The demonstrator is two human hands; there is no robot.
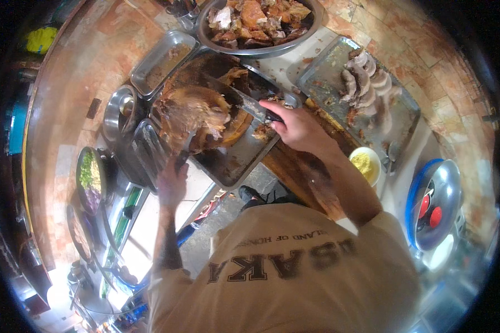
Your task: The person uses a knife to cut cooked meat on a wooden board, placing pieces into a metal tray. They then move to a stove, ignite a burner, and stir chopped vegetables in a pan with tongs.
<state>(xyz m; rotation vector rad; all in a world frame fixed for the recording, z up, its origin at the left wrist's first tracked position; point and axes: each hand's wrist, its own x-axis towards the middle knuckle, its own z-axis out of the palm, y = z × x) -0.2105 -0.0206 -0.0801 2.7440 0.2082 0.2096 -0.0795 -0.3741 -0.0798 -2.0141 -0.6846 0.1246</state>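
Note:
My right hand [291,125] grips the dark handle of a large knife [250,104], index finger stretched along its top; the blade points up and left over a metal tray [229,181]. On that tray lies a big piece of browned roasted meat [191,108], with more meat and scraps around it. At the meat's lower edge, my left hand [173,177] is closed around the dark handle of a metal utensil, whose blade or tines touch the meat; its kind cannot be told.
A metal bowl of chopped roast meat [258,52] stands beyond. Right are a tray with sliced meat [412,120], a bowl of yellow paste [377,166], a wooden board [304,179] and a blue-rimmed pan [441,187]. Left are a small metal tray [150,81] and a bowl of chopped vegetables [91,179].

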